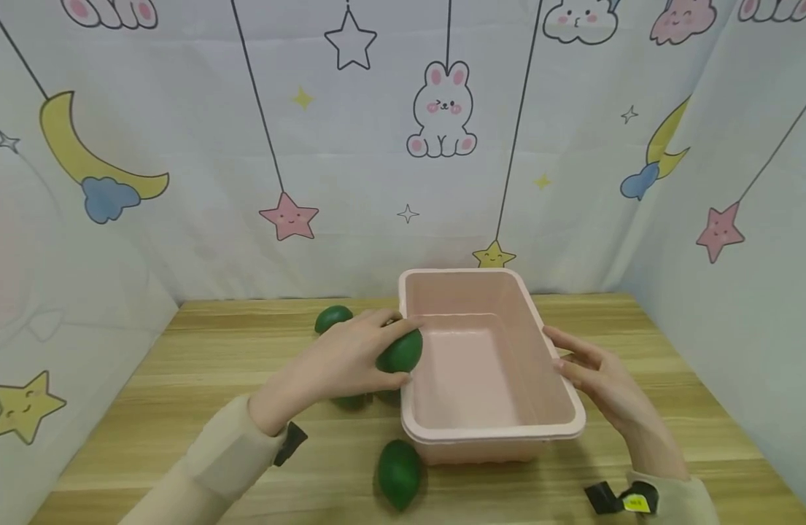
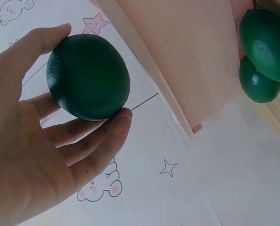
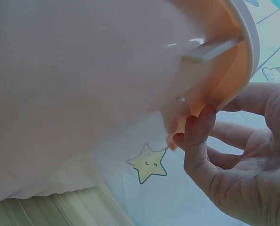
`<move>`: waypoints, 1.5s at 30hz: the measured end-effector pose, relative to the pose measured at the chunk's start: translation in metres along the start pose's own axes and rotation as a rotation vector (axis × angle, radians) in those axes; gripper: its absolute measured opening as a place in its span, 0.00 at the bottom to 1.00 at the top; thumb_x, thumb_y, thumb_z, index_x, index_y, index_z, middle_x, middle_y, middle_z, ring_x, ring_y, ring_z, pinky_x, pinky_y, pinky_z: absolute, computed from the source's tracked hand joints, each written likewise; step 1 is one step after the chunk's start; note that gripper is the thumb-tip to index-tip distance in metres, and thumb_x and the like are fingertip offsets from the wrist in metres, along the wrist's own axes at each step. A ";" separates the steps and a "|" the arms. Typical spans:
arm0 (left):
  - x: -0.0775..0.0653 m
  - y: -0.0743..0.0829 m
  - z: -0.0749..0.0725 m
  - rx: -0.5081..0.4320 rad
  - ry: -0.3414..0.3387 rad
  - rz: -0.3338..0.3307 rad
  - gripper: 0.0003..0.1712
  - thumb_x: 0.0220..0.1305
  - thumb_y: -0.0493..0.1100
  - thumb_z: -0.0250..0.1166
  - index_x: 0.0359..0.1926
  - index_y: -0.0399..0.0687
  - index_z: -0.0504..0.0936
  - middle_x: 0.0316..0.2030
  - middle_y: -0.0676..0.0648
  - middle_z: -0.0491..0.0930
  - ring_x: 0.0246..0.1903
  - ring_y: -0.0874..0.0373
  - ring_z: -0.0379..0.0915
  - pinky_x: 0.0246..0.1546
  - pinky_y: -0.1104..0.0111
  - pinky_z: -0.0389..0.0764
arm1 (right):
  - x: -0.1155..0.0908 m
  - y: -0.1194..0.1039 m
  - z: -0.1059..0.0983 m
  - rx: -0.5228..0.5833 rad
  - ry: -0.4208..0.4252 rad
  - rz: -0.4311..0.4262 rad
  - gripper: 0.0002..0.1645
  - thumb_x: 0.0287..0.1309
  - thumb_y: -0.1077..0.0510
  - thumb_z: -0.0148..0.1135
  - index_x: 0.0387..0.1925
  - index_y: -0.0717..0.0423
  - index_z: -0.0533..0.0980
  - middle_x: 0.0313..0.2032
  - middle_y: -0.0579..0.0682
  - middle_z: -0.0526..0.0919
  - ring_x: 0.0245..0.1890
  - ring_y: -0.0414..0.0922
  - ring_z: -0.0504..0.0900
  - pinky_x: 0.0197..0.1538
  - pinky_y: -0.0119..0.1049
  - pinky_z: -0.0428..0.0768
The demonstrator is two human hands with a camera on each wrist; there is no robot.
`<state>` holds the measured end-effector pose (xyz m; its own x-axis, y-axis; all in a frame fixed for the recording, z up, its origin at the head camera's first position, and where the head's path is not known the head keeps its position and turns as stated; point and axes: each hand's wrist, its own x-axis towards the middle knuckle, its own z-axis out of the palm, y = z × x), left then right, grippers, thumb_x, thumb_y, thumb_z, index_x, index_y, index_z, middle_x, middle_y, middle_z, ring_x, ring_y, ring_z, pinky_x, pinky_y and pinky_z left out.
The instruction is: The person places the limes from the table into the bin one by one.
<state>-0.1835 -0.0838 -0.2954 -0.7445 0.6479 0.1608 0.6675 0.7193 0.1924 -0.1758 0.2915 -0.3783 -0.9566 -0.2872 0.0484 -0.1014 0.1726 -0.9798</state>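
Note:
My left hand holds a dark green, lime-shaped fruit at the left rim of a pink plastic bin. The left wrist view shows the thumb on one side of this smooth fruit and the fingers behind and below it. At the bin's right side, my right hand grips the rim between thumb and fingers. From the right wrist, the bin's wall fills much of the view, with the fingertips curled at its edge.
Another green fruit lies in front of the bin's left corner. A further one is behind the left hand, and others are partly hidden under it. The wooden table meets a patterned cloth backdrop behind and on both sides.

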 end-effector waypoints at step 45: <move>0.090 0.022 0.001 -0.019 -0.183 0.136 0.39 0.59 0.60 0.65 0.69 0.60 0.65 0.61 0.51 0.71 0.51 0.60 0.69 0.47 0.68 0.76 | -0.001 -0.001 0.002 -0.021 0.008 0.001 0.32 0.68 0.60 0.52 0.71 0.59 0.58 0.56 0.32 0.77 0.51 0.33 0.80 0.49 0.30 0.80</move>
<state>-0.2358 -0.0090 -0.2774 -0.6327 0.7744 0.0083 0.7599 0.6188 0.1991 -0.1744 0.2901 -0.3778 -0.9590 -0.2791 0.0495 -0.1064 0.1924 -0.9755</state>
